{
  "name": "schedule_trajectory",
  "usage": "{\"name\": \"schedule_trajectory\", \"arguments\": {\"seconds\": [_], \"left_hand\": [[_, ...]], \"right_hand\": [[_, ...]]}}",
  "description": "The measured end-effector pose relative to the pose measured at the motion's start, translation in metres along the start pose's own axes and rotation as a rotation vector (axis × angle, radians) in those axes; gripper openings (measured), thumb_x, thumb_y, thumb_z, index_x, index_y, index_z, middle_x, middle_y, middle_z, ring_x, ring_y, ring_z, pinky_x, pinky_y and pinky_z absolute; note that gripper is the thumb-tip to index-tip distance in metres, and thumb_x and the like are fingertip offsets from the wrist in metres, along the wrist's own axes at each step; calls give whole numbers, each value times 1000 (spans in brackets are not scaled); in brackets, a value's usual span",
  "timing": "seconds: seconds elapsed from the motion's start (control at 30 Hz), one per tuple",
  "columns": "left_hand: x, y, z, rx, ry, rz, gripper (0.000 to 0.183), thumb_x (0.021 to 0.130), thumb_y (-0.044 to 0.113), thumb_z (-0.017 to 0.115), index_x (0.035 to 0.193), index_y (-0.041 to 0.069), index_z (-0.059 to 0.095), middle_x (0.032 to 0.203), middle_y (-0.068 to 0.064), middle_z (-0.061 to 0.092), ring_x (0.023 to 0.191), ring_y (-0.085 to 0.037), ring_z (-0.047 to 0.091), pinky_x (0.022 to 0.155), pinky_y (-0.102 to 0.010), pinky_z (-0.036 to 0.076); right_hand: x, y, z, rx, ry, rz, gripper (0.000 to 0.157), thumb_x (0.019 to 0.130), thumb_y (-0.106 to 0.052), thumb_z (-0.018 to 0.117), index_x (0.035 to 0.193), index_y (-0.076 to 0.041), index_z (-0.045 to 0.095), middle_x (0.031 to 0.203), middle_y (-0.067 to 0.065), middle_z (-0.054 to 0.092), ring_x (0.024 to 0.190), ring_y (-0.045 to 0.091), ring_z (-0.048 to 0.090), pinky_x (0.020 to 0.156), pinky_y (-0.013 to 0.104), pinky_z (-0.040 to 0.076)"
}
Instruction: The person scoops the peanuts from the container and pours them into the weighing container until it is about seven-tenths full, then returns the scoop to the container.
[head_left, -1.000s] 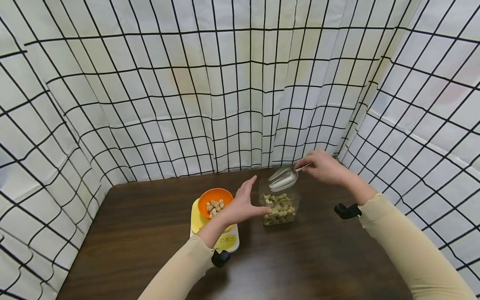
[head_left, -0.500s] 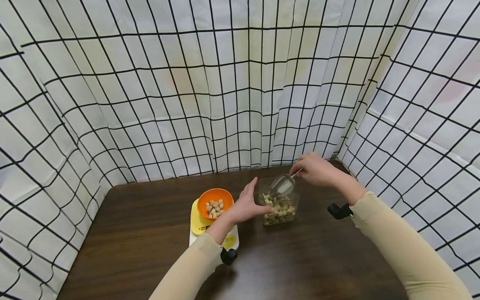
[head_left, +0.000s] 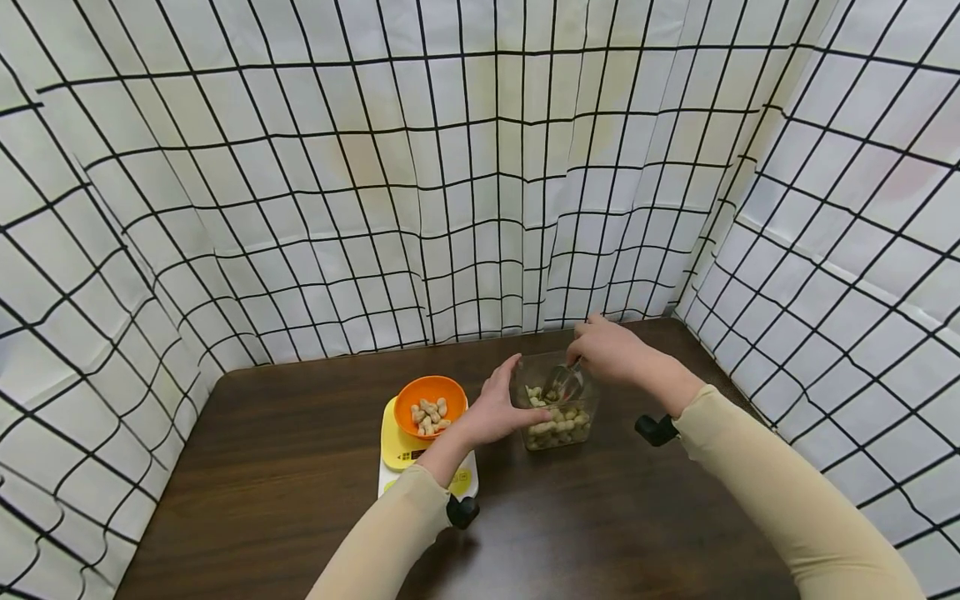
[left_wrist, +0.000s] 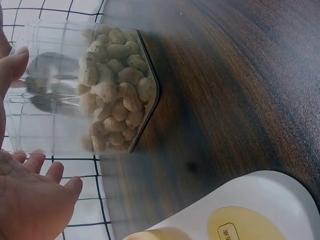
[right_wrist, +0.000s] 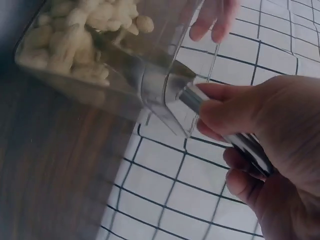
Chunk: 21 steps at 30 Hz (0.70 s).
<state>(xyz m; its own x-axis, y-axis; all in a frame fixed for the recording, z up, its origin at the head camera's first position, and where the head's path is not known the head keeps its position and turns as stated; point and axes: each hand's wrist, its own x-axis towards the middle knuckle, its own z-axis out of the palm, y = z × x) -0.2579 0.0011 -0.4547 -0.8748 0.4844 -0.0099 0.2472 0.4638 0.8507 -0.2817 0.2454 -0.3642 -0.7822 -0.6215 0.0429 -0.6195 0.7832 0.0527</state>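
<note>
A clear plastic container (head_left: 562, 436) holds unshelled peanuts (left_wrist: 117, 90) on the dark table. My left hand (head_left: 492, 410) holds its left side near the rim, thumb across the front and fingers at the back. My right hand (head_left: 611, 352) grips the handle of a metal scoop (right_wrist: 246, 150). The scoop's bowl (head_left: 564, 382) dips inside the container, its tip among the peanuts. Left of the container, an orange bowl (head_left: 429, 386) with several peanuts (head_left: 429, 414) sits on a yellow and white kitchen scale (head_left: 392, 446), partly hidden behind my left wrist.
The brown wooden table (head_left: 300, 467) extends to both sides and to the front. White curtains with a black grid (head_left: 465, 208) hang along its back and sides. A black wrist camera (head_left: 656, 430) is strapped at the right sleeve, another black one (head_left: 462, 511) at the left.
My right hand has moved left and down, lowering the scoop from above the container in among the peanuts. My left hand has shifted slightly right against the container.
</note>
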Motion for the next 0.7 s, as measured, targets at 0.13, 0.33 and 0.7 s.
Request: {"name": "schedule_trajectory", "arguments": {"seconds": [0.13,0.33,0.7], "left_hand": [[0,1,0,1,8,4,108,87,45,81,165,19,12,166,-6,22,152,-32,17,117,-59,26],[1,2,4,4,9,5,107,86,46,81,164,18,13,165,-6,24,151,-32,18,116,-58,28],[2,-1,4,12,19,8,108,85,46,82,164,17,15,163,-6,27,150,-31,21,116,-57,29]], "right_hand": [[2,-2,7,47,-11,-11,25,95,3,63,102,-13,81,94,5,64,87,25,51,83,45,49],[-1,6,3,116,-63,-1,27,97,1,59,103,-15,81,97,4,64,93,25,53,84,44,47],[-8,13,8,221,-29,-15,24,96,0,64,107,-15,80,95,-2,60,88,20,47,77,39,41]]}}
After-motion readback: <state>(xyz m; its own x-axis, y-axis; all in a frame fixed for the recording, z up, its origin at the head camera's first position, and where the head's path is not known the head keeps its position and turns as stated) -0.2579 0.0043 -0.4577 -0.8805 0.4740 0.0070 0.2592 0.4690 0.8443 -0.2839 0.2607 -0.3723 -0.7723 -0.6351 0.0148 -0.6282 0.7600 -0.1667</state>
